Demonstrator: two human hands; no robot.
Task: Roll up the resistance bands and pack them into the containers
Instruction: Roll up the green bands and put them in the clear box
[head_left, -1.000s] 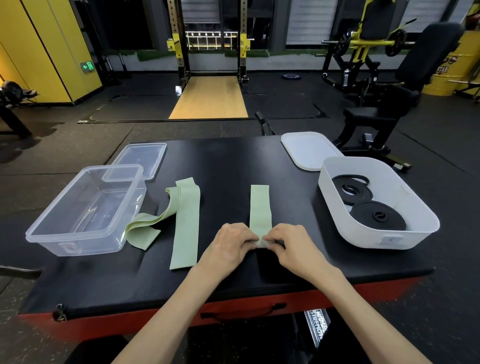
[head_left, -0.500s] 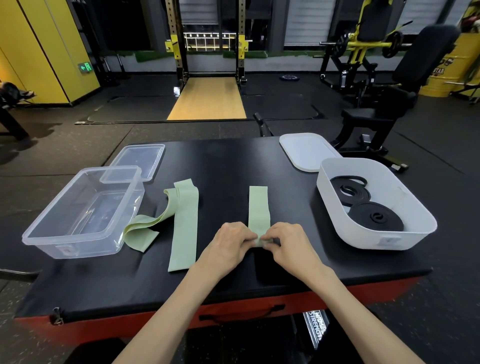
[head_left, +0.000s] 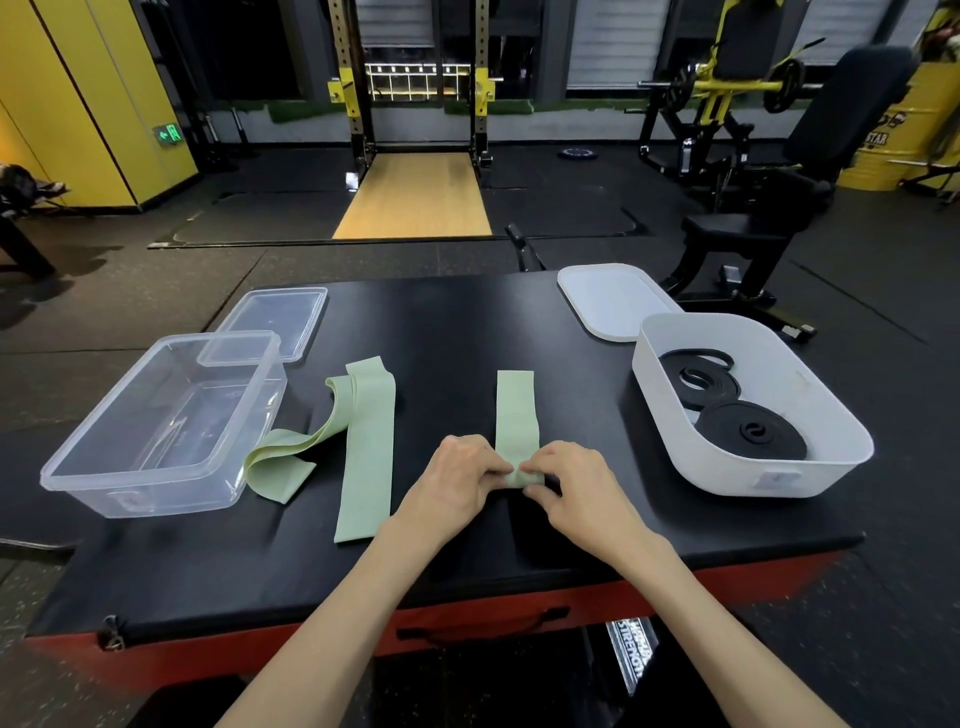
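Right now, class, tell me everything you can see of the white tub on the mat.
The white tub is an open, rounded-rectangular bin that looks like matte plastic, with tall walls and a small tab on its near wall. It stands upright at the right edge of the black mat. Inside lie two coiled black bands. Its white lid lies flat just behind it. Neither hand touches it.

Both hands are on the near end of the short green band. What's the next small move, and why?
Probably roll the started coil one more turn away from the body. The left hand and right hand pinch only a small roll at the near end of the green band, and most of its length lies flat on the black mat. The clear container is empty, so packing comes later.
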